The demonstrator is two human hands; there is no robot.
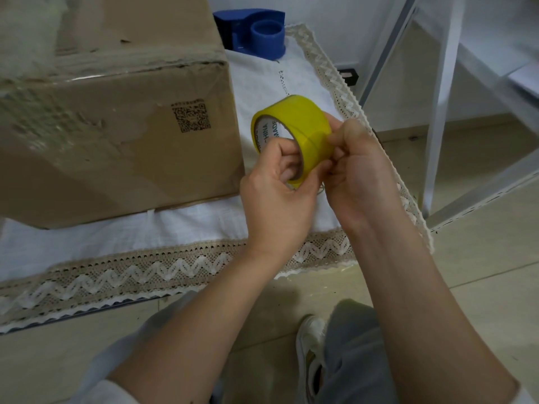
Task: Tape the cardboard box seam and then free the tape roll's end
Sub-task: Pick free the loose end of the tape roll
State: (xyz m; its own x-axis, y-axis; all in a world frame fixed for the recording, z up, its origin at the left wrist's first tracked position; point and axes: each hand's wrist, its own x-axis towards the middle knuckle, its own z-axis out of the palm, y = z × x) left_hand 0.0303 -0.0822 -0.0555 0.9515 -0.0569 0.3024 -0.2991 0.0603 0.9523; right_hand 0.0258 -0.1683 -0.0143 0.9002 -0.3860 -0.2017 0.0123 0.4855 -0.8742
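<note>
A yellow tape roll is held upright in front of me, above the table's right part. My left hand grips it from below, fingers hooked into the white core. My right hand presses its thumb and fingertips on the roll's outer face at the right side. No loose tape end is visible. The brown cardboard box with a QR code stands on the table at the left, clear tape glinting along its top edge and seam.
A white tablecloth with a lace zigzag border covers the low table. A blue tape dispenser stands behind the box. A white metal shelf frame rises at the right. My legs and a shoe are on the tiled floor below.
</note>
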